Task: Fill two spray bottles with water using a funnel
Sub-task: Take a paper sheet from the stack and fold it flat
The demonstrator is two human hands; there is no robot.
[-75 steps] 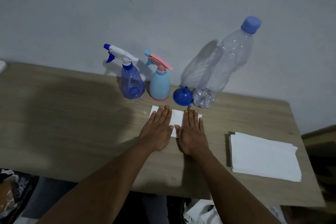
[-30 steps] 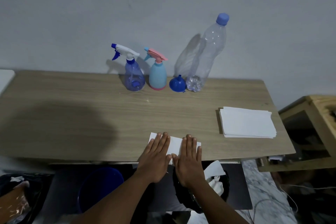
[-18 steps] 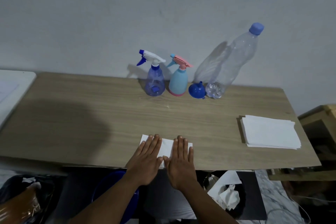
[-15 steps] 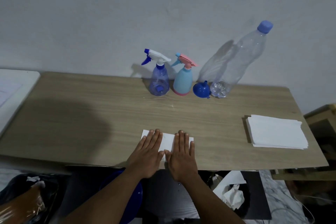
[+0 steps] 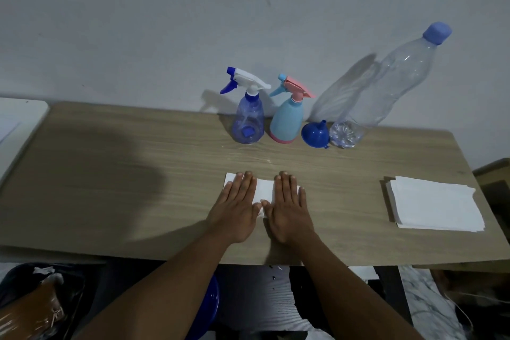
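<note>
Side by side stand a translucent blue spray bottle, a pale blue spray bottle with pink trigger, a mouth-down blue funnel and a capped clear bottle.

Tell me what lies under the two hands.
A white sheet lies on the table under the left hand and right hand; its far edge and middle strip show. The palms cover the rest, so anything else beneath is hidden.
</note>
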